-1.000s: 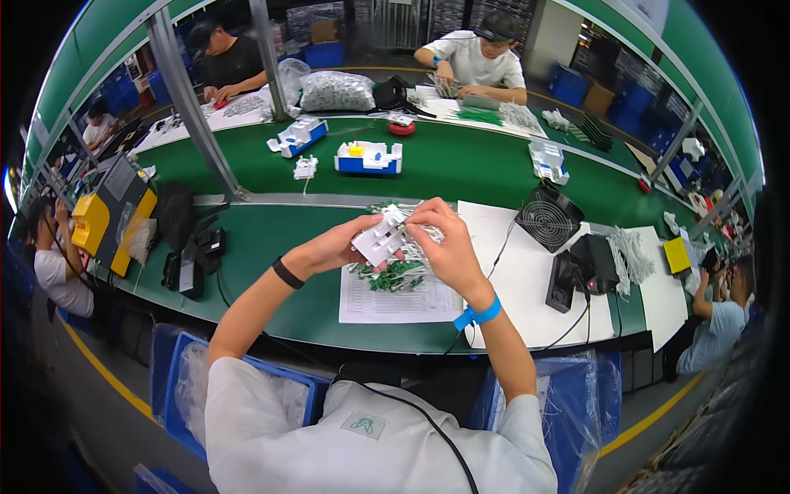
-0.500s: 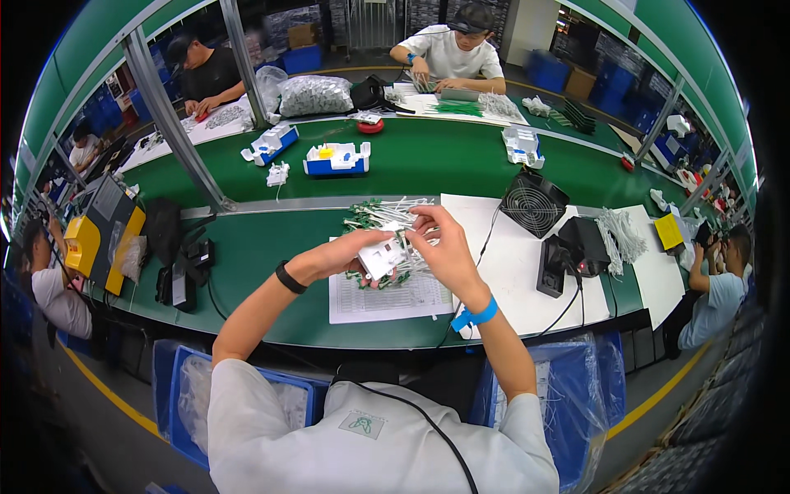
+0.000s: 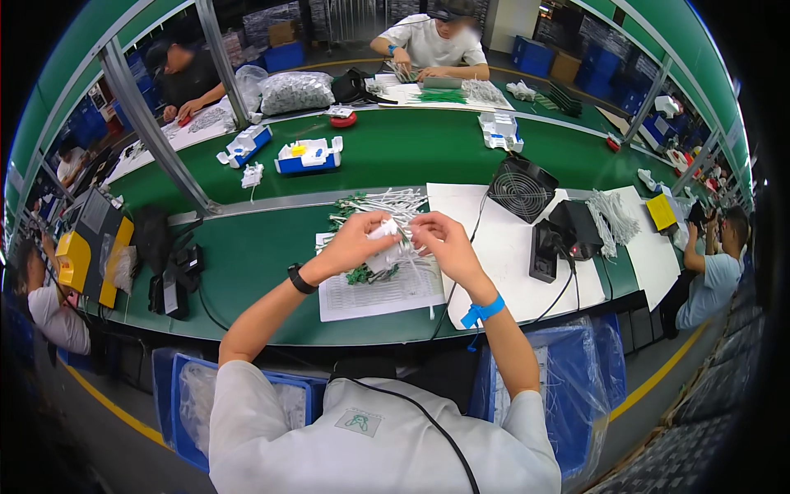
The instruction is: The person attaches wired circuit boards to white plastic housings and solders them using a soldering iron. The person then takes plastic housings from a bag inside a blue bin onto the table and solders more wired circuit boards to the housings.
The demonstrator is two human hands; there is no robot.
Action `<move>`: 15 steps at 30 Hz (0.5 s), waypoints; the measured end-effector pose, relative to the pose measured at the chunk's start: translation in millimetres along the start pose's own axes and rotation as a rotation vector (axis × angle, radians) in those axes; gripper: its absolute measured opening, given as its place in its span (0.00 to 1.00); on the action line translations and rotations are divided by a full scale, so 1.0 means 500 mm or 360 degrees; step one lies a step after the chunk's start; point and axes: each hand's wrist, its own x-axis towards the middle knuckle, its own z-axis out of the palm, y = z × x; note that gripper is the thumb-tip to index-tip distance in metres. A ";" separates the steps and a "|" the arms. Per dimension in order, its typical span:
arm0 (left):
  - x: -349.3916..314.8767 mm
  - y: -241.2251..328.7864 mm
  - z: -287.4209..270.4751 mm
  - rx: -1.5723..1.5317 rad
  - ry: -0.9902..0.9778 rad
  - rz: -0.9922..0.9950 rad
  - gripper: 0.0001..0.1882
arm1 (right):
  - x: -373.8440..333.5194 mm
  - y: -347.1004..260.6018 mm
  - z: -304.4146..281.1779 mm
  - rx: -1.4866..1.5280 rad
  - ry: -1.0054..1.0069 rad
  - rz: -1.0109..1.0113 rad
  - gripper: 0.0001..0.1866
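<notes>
My left hand (image 3: 355, 247) grips a small white plastic housing (image 3: 383, 257), tilted up on its side. Fingers of my right hand (image 3: 448, 249) are pinched together at the housing's right edge; whatever is between them is too small to make out. A thin white cable (image 3: 431, 301) hangs below the hands, its end over the printed sheet (image 3: 374, 300). Just beyond and beneath the hands lies a pile of white cables with green ends (image 3: 387, 202), partly covered by my fingers.
White boards (image 3: 469, 288) lie to the right, bearing a black fan (image 3: 522, 189), a black power box (image 3: 569, 229) and a white cable bundle (image 3: 611, 221). A yellow-black machine (image 3: 97, 255) stands left. Blue-white units (image 3: 308, 156) sit on the green belt (image 3: 395, 148). Blue bins (image 3: 309, 399) flank me.
The housing has been tipped from lying face-up to standing more on edge. A white cable end now dangles over the sheet. My head view has shifted slightly.
</notes>
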 end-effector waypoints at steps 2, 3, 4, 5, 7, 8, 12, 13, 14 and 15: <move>0.025 -0.021 0.000 0.0023 0.0159 0.0051 0.10 | -0.009 0.022 -0.019 0.0043 -0.0035 0.0026 0.14; 0.040 -0.038 0.004 -0.0071 0.0226 0.0079 0.10 | -0.016 0.033 -0.029 0.0091 -0.0080 0.0051 0.15; 0.052 -0.042 0.010 -0.0036 0.0298 0.0052 0.09 | -0.021 0.030 -0.038 0.0128 -0.0184 0.0120 0.13; 0.066 -0.048 0.021 -0.0068 0.0342 0.0101 0.09 | -0.029 0.028 -0.042 0.0126 -0.0173 0.0123 0.13; 0.097 -0.066 0.053 -0.0151 0.0393 0.0189 0.08 | -0.048 0.021 -0.043 -0.0508 0.0269 -0.0146 0.10; 0.116 -0.073 0.077 -0.0242 0.0447 0.0268 0.08 | -0.054 0.022 -0.035 -0.0640 0.0470 -0.0438 0.07; 0.181 -0.074 0.185 -0.0541 0.0558 0.0344 0.06 | -0.066 0.021 -0.017 -0.1296 0.0619 -0.0864 0.05; 0.189 -0.069 0.214 -0.0571 0.0505 0.0280 0.07 | -0.070 0.033 -0.018 -0.1384 0.0622 -0.0832 0.05; 0.199 -0.066 0.244 -0.0611 0.0509 0.0244 0.08 | -0.074 0.051 -0.025 -0.1383 0.0651 -0.0775 0.07; 0.208 -0.061 0.268 -0.0652 0.0514 0.0208 0.08 | -0.082 0.062 -0.039 -0.1395 0.0670 -0.0765 0.07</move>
